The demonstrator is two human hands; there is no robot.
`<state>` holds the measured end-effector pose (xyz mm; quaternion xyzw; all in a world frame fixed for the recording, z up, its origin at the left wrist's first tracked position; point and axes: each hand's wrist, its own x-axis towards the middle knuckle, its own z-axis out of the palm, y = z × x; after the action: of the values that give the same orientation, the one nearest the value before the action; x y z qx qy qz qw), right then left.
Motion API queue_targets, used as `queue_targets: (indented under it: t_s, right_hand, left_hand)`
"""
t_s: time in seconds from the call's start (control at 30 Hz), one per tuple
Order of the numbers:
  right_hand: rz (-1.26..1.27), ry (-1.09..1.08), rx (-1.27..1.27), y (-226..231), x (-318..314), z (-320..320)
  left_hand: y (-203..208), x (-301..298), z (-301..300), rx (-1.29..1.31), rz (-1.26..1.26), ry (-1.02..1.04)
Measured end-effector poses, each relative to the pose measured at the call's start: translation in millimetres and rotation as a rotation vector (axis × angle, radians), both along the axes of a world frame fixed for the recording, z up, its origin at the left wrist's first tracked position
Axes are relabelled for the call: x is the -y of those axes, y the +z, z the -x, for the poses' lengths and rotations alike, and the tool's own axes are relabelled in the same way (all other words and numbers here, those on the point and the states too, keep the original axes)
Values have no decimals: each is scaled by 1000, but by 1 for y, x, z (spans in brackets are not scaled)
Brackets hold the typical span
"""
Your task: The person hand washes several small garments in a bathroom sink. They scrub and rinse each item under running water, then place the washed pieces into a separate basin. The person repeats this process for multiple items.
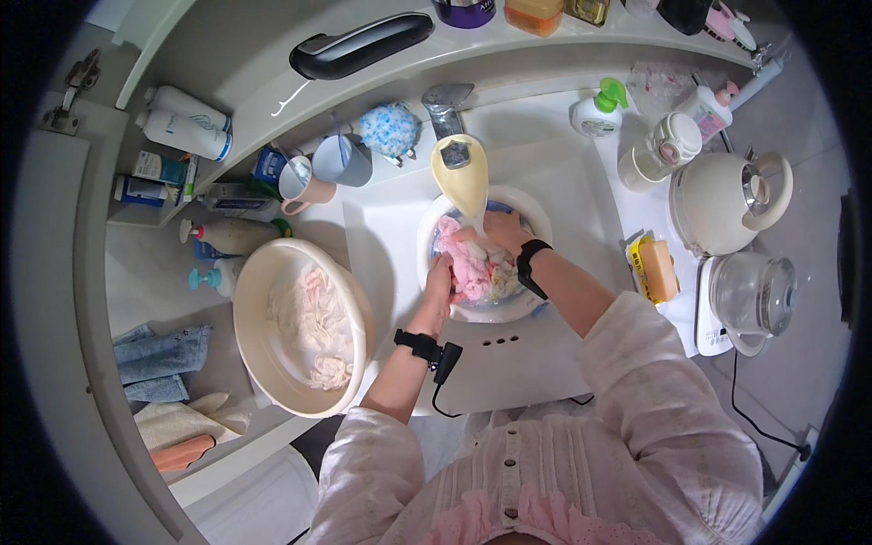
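Note:
A round white basin [542, 205] stands in the sink [581, 136], and wet pink cloth [467, 263] with a pale patterned part is bunched inside it. My left hand [440, 279] grips the near left side of the cloth, its thumb against the pink folds. At the far right side, my right hand [505, 232] is closed on the same cloth, fingers partly hidden in it. Over the basin reaches the faucet [445, 113], with a yellow spout extender [465, 177] on it; water seems to run from it onto the cloth.
Left of the sink, a cream tub [250, 341] holds pale wet laundry [313, 318]. Cups [341, 162] and a blue-white pouf [389, 129] stand behind. On the right are a soap bar [659, 271], a pump bottle [599, 109], a kettle [718, 204] and a glass pot [749, 291].

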<state>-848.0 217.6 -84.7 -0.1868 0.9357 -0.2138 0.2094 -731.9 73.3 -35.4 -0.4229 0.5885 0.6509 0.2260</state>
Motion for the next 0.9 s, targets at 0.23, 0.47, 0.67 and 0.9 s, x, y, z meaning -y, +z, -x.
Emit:
queue_targets:
  t_s: [0.23, 0.47, 0.67, 0.9]
  right_hand:
    - [211, -190, -521, 43, -12, -62]
    - [1041, -615, 1050, 99, -35, -91]
    - [930, -378, 546, 130, -52, -98]
    - [444, 34, -33, 185, -76, -68]
  left_hand:
    - [34, -2, -32, -312, 119, -27]
    - [86, -26, -68, -689, 459, -548]
    - [99, -8, -49, -850, 809, -546]
    - [95, -8, -17, -615, 672, -830]
